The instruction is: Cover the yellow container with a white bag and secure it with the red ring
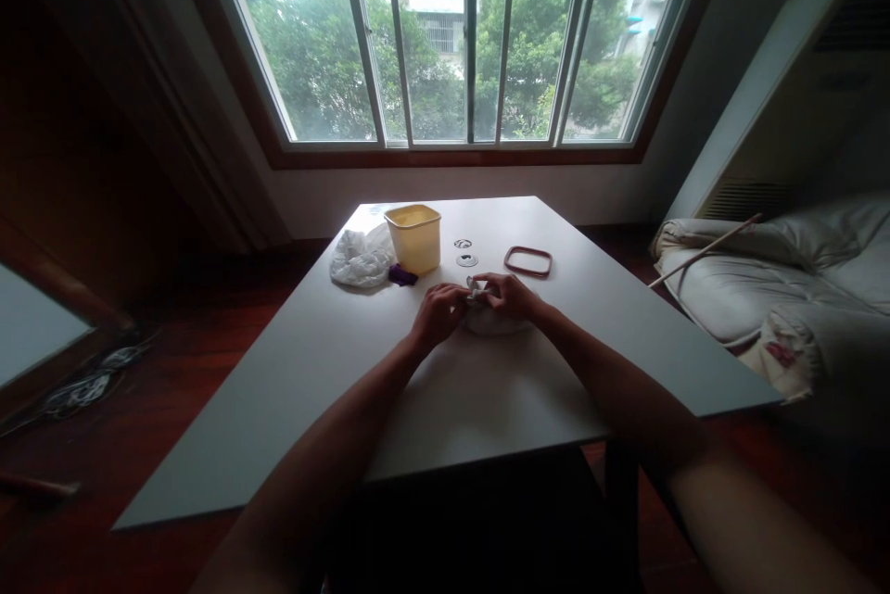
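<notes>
My left hand and my right hand meet near the middle of the white table. Between them, the fingers of both hands are closed on the gathered top of a thin white bag. The rest of the bag lies on the tabletop below my right hand, and its contents, if any, cannot be made out. Just beyond the hands lie two small round discs, a nearer one and a farther one. A reddish-brown rounded square frame rests beyond my right hand.
At the table's far left stands a yellow plastic tub. A crumpled white plastic bag lies beside it, with a dark purple cloth-like piece at its foot. A padded seat with a thin stick is on the right.
</notes>
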{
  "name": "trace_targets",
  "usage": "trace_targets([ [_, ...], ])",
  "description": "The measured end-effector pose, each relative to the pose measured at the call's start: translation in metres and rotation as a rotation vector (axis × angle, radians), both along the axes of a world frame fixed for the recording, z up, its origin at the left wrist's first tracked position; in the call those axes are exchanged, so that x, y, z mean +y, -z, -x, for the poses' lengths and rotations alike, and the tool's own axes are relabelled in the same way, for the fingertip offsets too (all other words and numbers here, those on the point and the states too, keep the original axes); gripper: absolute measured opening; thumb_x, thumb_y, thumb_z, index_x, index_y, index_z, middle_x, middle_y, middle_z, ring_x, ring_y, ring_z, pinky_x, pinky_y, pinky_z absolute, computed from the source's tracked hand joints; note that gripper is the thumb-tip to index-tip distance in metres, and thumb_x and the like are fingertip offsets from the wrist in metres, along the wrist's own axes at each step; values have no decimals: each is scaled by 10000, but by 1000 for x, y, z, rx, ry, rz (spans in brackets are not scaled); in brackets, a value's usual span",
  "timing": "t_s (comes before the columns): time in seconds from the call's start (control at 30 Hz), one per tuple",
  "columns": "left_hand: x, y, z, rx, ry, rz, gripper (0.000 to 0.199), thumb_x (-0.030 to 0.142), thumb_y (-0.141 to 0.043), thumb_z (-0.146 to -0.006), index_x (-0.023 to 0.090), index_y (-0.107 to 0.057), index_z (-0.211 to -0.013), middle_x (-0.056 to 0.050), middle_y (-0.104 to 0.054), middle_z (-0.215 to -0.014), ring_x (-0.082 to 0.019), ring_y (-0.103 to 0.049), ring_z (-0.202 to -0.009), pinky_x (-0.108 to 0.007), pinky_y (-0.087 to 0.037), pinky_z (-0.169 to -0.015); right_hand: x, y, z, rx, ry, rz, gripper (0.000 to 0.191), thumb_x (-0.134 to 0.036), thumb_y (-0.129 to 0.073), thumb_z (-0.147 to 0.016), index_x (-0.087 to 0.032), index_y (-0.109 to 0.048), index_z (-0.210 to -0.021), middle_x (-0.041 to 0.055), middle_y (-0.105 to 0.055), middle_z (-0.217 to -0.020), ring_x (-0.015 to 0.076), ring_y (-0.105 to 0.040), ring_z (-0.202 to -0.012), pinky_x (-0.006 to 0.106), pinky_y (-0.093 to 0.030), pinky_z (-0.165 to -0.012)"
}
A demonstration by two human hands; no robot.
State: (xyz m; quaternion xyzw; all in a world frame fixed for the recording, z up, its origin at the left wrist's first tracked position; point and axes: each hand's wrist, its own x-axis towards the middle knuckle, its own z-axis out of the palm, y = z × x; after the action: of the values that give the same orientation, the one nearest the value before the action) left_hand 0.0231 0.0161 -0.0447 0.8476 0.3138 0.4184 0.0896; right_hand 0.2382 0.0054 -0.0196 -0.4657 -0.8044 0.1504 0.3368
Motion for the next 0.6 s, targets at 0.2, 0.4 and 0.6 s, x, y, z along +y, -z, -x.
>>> trace_targets([
  [0.2,0,-1,-4,86,7,-48,292,45,-575,-844,218,-754,-996,-73,-758,-1013,-216,-672,-1014,-393,-495,-965,1,-2,-6,-17,-151,-1,359,-151,-635,-823,-188,-733,-1166,99,-739,-1051,213,-693,-901,339,-553,-844],
  [0.4,-5,3,-11,98,-70,-102,219,128,-614,-874,256,-783,-929,-72,-690,-1003,-232,-612,-1000,-409,-502,-918,-5,-7,-13,-60,-162,-4,299,-241,-782,-753,-165,-762,-1042,92,-677,-1017,190,-668,-843,289,-536,-761],
  [0.6,-6,12,-16,-44,67,-31,197,145,-574,-915,215,-747,-976,-38,-625,-896,-133,-630,-765,-260,-530,-717,-10,-13,-12,-145,-140,-43,133,-134,-701,-768,-155,-742,-893,65,-702,-879,163,-628,-744,251,-473,-671],
])
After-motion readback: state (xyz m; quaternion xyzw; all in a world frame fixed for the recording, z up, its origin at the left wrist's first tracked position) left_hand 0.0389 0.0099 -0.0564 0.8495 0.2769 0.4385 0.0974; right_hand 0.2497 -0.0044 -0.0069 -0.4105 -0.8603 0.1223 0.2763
